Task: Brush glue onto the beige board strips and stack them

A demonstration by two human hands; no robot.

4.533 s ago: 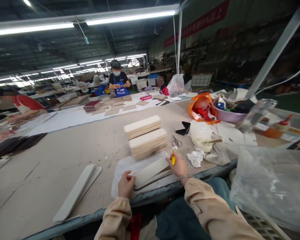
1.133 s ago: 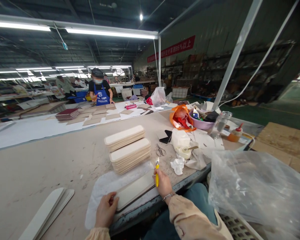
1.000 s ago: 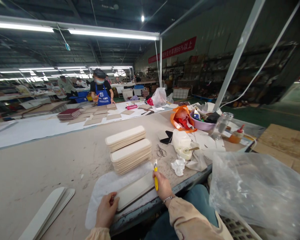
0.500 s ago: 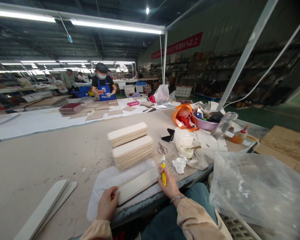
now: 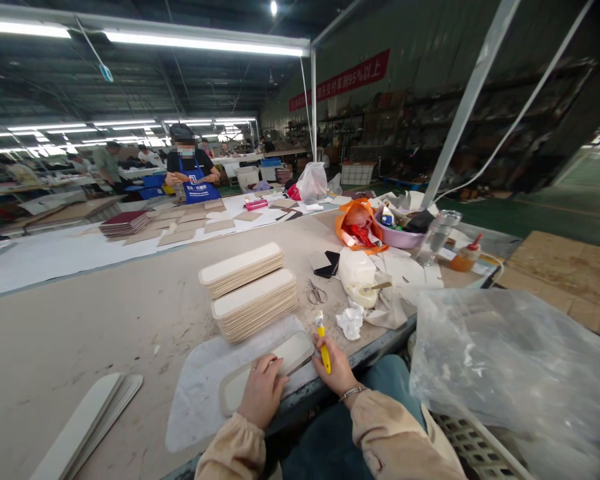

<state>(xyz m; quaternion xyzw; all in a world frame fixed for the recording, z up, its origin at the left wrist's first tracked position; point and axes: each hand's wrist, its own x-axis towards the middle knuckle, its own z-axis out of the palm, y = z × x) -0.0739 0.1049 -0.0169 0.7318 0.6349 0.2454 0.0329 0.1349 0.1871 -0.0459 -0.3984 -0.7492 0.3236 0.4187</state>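
Observation:
My left hand (image 5: 263, 390) lies palm down over a long pale panel with rounded ends (image 5: 296, 348), its fingers resting on the panel. A paler inner strip shows within the panel's greyish border. A yellow-handled brush (image 5: 325, 357) is gripped in my right hand (image 5: 338, 368), bristles pointing away from me, beside the panel's right end. Underneath the panel is a white sheet (image 5: 193, 393) at the table's front edge. Just beyond stand two stacks of rounded cream strips, a rear stack (image 5: 243, 267) and a front stack (image 5: 255, 310).
Scissors (image 5: 317, 292), crumpled paper (image 5: 351, 322) and a white glue container (image 5: 356, 273) sit to the right. Long loose strips (image 5: 87, 420) fan out at left. Beyond are an orange bag (image 5: 360, 227), a purple basin (image 5: 399, 237) and a co-worker in a blue apron (image 5: 197, 177).
My left hand has moved from the panel's left end to over its middle. The right hand still holds the brush in about the same place. The view has shifted slightly.

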